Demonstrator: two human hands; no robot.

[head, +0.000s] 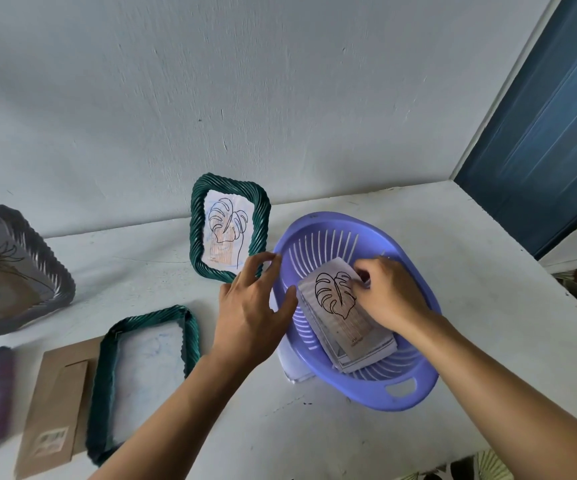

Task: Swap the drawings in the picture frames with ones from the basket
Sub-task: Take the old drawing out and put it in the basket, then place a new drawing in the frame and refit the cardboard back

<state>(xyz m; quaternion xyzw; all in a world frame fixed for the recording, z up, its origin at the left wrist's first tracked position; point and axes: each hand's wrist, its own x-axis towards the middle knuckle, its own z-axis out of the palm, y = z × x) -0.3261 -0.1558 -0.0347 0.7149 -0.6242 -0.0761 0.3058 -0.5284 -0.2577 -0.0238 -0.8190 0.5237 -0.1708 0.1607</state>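
Lilac basket (366, 393), right hand (391, 292) — pinching drawing (335, 299)

Basket (366, 393) — smooth slotted plastic, slight sheen. Drawings (346, 323) inside it: matt paper. Frame (195, 233) at the table's (470, 306) back edge — ribbed, twisted, glossy green. Backing board (55, 403) near the front edge: matt brown card. Table painted, rough, scuffed.

Basket (418, 386) rim walls the drawings (349, 327) (open above).

Right hand (389, 292) on drawing (335, 297) in basket (366, 398)
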